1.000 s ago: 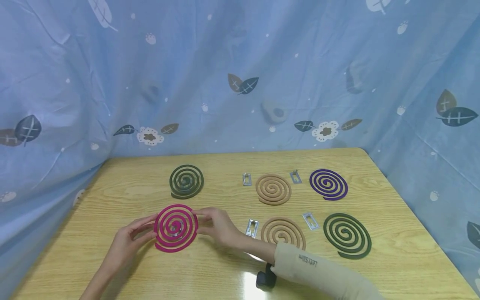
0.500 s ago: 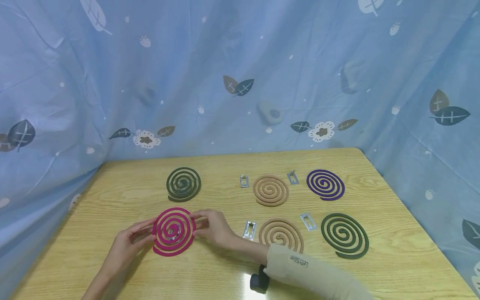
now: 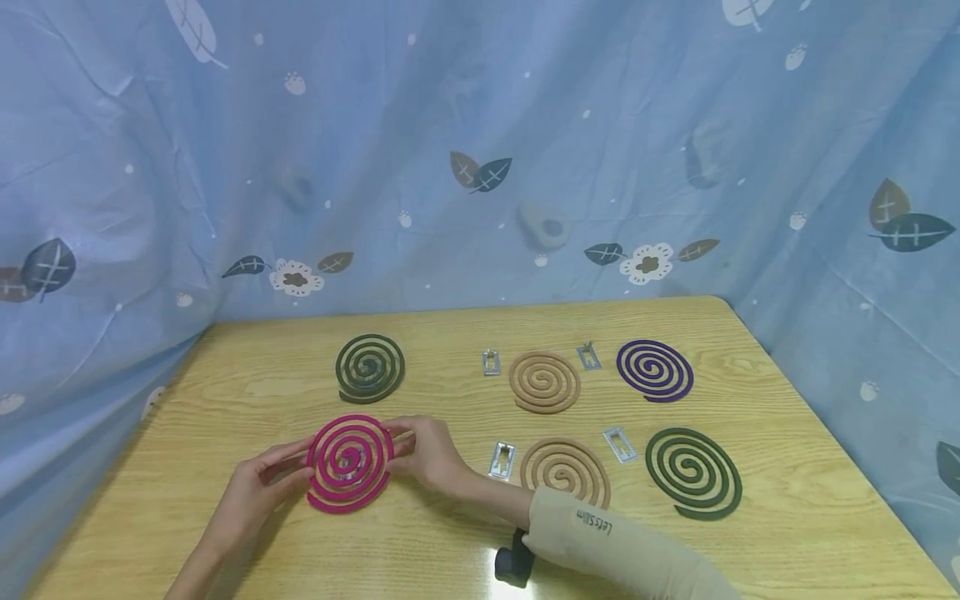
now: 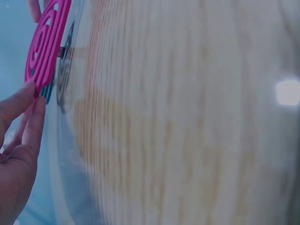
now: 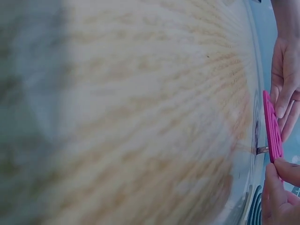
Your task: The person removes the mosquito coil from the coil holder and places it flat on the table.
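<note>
A pink mosquito coil [image 3: 348, 458] is held level close over the table, left of the middle, between both hands. My left hand [image 3: 251, 492] pinches its left edge between thumb and fingers, as the left wrist view also shows. At the opposite edge, my right hand [image 3: 431, 454] pinches the rim with thumb and fingertip, seen too in the right wrist view. Under the coil, a small metal stand [image 5: 262, 150] rises from the table toward its centre. Behind it lies a dark green coil [image 3: 371, 368] over a metal stand.
To the right lie two tan coils [image 3: 544, 381], a purple coil [image 3: 655, 371] and another dark green coil [image 3: 693, 472]. Several flat metal stands, one nearby stand [image 3: 502, 460] included, lie among them. A black object [image 3: 513, 562] shows by the right sleeve. Blue cloth [image 3: 480, 225] encloses the table [image 3: 420, 550].
The head view has shifted slightly. Both hands keep their hold on the pink coil, which has hardly moved over its stand.
</note>
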Available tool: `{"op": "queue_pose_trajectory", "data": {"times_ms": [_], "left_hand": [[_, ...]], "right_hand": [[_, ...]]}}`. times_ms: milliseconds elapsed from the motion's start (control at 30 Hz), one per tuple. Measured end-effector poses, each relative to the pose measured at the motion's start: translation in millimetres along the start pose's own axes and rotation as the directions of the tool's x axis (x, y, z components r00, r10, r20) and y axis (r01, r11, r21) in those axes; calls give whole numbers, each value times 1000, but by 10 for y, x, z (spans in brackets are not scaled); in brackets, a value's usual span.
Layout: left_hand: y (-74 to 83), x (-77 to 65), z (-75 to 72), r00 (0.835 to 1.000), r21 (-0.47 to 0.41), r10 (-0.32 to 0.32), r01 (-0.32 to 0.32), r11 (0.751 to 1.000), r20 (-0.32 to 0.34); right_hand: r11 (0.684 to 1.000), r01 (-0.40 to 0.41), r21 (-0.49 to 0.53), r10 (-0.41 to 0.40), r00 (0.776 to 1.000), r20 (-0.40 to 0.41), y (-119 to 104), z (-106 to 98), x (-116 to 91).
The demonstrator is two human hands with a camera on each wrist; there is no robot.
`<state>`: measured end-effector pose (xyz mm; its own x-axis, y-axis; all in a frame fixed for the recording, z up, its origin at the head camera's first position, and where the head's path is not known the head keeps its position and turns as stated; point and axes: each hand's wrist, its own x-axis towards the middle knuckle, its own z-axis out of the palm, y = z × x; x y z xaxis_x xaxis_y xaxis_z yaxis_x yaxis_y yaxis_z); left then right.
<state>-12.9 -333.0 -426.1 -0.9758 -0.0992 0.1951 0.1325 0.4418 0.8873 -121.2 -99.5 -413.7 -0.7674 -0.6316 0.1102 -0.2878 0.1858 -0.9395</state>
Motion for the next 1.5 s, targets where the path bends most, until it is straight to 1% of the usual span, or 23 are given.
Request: {"op": "queue_pose_trajectory", "data": {"times_ms": [67, 167, 333, 600, 733, 833, 1000, 1133, 1200, 1333, 1500], "left_hand": [[-4, 13, 6, 1000, -22, -3, 3, 1000, 6], [-19, 33, 12, 1000, -28, 12, -11, 1000, 12], [-33, 41, 19, 999, -12, 38, -38, 999, 15], [-27, 1, 31, 999, -11, 29, -29, 1000, -15], [-19, 2, 33, 1000, -7, -6, 6, 1000, -28], [-7, 15, 38, 998, 18, -30, 31, 999, -47], [37, 15, 37, 996, 34, -50, 52, 998, -70], [61, 13, 34, 995, 20, -62, 64, 998, -75], [65, 12, 35, 995, 21, -59, 61, 998, -78], [70, 2, 46, 997, -4, -44, 44, 999, -70], [78, -10, 56, 998, -26, -27, 25, 999, -55]], "right_hand": [[1000, -7, -7, 7, 1000, 0, -2, -13, 5], [1000, -19, -8, 19, 1000, -9, 1, -28, 11], [998, -55, 35, 55, 998, -14, 12, -37, 17], [990, -93, 106, 92, 996, 15, -1, -34, 6], [990, -90, 111, 90, 996, 6, 2, -35, 6], [990, -84, 115, 87, 996, -14, 7, -39, 15], [988, -94, 126, 98, 995, -24, 10, -51, 27], [988, -84, 131, 87, 996, -11, 5, -67, 28], [988, -81, 129, 83, 997, -8, -6, -78, 24], [989, -78, 126, 79, 997, -6, -11, -92, 9], [985, -80, 155, 82, 997, -5, 11, -96, -10]]}}
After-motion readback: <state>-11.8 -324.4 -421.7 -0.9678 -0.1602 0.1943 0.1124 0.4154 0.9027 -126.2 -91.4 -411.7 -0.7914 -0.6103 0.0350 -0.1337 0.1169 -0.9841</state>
